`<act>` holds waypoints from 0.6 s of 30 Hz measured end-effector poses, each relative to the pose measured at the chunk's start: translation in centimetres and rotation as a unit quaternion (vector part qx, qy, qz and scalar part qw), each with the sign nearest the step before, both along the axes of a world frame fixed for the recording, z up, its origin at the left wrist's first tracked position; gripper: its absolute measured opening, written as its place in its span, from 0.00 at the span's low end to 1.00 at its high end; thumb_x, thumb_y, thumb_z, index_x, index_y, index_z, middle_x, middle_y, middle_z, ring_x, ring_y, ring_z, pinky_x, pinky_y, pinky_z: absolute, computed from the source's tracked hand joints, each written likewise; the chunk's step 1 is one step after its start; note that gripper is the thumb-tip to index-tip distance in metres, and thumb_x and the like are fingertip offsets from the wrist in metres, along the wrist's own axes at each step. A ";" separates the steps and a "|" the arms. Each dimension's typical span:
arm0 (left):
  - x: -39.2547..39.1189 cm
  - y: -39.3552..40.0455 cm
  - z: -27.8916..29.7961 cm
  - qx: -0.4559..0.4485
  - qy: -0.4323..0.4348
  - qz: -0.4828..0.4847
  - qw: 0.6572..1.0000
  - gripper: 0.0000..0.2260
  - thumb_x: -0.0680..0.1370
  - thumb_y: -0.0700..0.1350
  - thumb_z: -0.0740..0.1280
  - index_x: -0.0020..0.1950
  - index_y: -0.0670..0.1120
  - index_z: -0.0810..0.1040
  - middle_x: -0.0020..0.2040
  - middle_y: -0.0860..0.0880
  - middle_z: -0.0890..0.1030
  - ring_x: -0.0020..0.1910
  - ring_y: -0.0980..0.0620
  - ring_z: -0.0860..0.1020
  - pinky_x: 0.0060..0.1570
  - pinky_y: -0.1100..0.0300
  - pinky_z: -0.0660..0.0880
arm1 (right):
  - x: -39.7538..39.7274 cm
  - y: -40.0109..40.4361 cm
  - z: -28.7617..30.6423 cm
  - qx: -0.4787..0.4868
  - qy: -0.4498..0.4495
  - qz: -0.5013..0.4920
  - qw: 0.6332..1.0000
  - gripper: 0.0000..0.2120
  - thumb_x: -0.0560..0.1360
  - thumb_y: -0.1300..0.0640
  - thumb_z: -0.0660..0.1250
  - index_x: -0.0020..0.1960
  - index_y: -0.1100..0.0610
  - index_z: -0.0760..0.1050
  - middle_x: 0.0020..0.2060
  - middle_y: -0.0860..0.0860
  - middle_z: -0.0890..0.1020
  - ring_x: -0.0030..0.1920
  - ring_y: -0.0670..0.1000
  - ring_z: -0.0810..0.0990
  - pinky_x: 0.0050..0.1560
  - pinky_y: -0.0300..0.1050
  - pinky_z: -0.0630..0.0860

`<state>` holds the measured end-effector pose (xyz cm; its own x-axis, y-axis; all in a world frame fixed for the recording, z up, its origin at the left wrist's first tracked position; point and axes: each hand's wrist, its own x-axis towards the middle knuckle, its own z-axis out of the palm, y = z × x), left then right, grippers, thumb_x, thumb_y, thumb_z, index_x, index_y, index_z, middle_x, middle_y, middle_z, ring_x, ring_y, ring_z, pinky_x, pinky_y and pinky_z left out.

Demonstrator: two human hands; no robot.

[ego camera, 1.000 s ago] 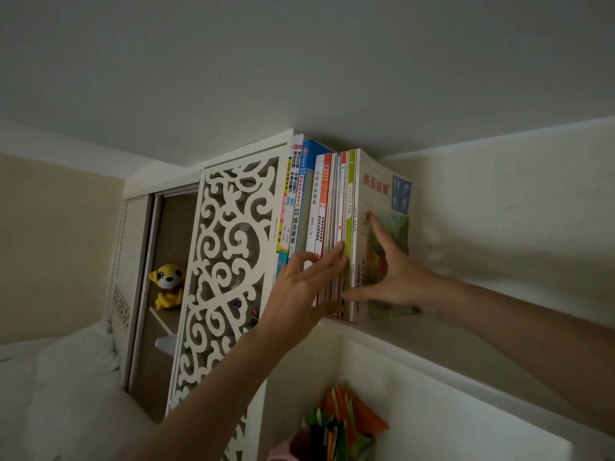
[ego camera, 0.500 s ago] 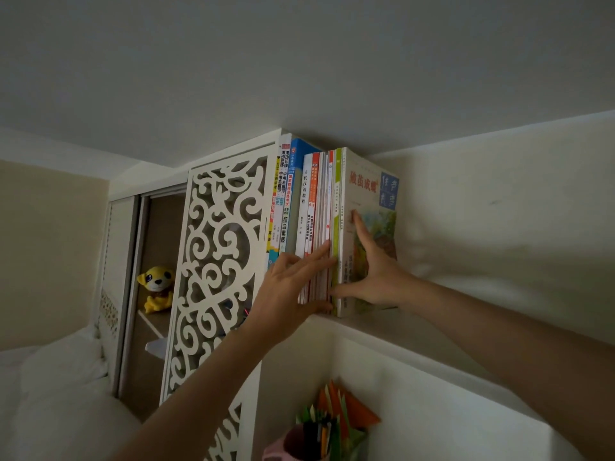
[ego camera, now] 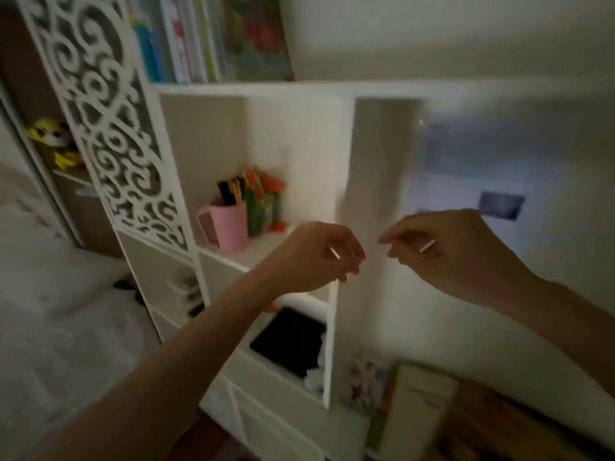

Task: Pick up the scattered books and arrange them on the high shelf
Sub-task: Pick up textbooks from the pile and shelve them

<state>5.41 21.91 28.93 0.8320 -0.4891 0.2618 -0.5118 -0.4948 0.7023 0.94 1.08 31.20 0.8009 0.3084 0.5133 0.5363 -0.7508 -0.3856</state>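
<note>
Two hands hang empty with fingers loosely curled, the left hand (ego camera: 316, 257) and right hand (ego camera: 442, 251) level in front of the white shelf unit. Shelved books (ego camera: 213, 38) stand upright on the high shelf (ego camera: 332, 88), above and to the left. Below right lies a blurred thing, perhaps another book (ego camera: 416, 417), nearer the right hand; motion blur hides detail.

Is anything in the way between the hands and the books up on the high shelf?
Nothing visible blocks them. The left hand and right hand hang empty in open air in front of the white shelf unit. The books stand above on the high shelf, whose front is open.
</note>
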 end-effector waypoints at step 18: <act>2.0 -18.2 -40.2 0.186 0.323 0.096 0.923 0.36 0.68 0.60 0.74 0.69 0.46 0.66 0.63 0.46 0.76 0.61 0.46 0.76 0.59 0.52 0.74 | -12.9 -18.1 -37.9 0.127 0.439 -0.422 0.783 0.32 0.76 0.46 0.66 0.76 0.53 0.58 0.68 0.49 0.72 0.64 0.51 0.75 0.59 0.39 0.72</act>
